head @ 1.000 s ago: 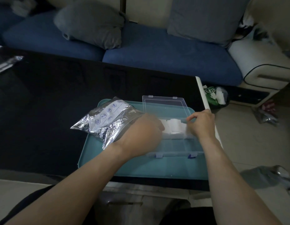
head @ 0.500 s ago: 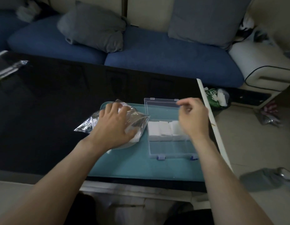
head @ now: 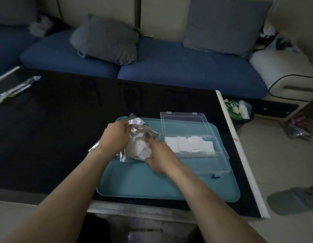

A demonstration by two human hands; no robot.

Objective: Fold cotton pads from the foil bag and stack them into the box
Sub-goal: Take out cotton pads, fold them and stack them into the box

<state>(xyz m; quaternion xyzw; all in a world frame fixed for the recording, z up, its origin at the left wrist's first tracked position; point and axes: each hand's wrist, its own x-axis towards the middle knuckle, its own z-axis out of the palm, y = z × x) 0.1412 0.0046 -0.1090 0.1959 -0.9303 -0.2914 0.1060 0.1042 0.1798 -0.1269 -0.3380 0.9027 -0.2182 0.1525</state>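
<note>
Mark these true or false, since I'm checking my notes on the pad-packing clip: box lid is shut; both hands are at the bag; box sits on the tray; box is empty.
1. The box lid is shut. False: it lies open behind the box.
2. The left hand and right hand are both at the foil bag. True.
3. The box sits on the tray. True.
4. The box is empty. False: folded pads fill its far row.

Your bag (head: 143, 131): crinkled silver foil, shiny. Pads (head: 140, 149) in it: soft white cotton, matt. Box (head: 220, 162) at 3 o'clock of bag: clear smooth plastic, glossy. Tray (head: 134, 186) under both: teal plastic, smooth, satin. Table (head: 64, 120): black, mirror-glossy. Sofa (head: 169, 67) at 12 o'clock: blue matt cloth.
</note>
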